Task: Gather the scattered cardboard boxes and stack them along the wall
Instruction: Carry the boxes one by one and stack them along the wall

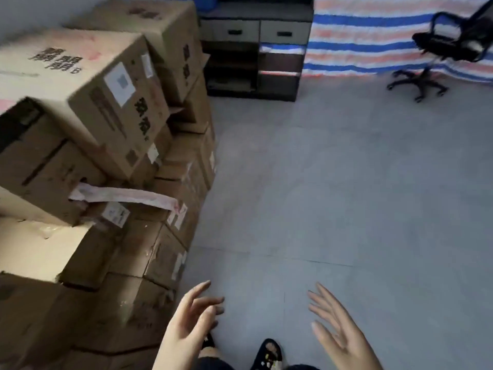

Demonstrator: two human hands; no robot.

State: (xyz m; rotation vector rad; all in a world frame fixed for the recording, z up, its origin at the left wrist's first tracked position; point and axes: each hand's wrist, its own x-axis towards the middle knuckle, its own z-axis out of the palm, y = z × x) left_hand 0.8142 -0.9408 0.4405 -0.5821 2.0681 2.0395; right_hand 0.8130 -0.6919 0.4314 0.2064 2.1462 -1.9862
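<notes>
both hands, left (190, 320) and right (337, 329), hang spread and empty over bare floor (333, 182). the boxes (112, 161) are piled against the wall at left, top ones tilted, one trailing loose tape (125, 196). they look stiff but dented, likely bulky; best gripped under opposite bottom edges, not by flaps or tape.

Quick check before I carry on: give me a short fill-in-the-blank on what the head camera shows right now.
1. Both hands, left and right, are open and hold ____.
2. The stacked cardboard boxes stand on the person's ____ side.
3. The office chair stands in front of a ____ tarp.
4. The grey floor ahead shows ____ loose boxes.

Missing words: nothing; left; striped; no
</notes>
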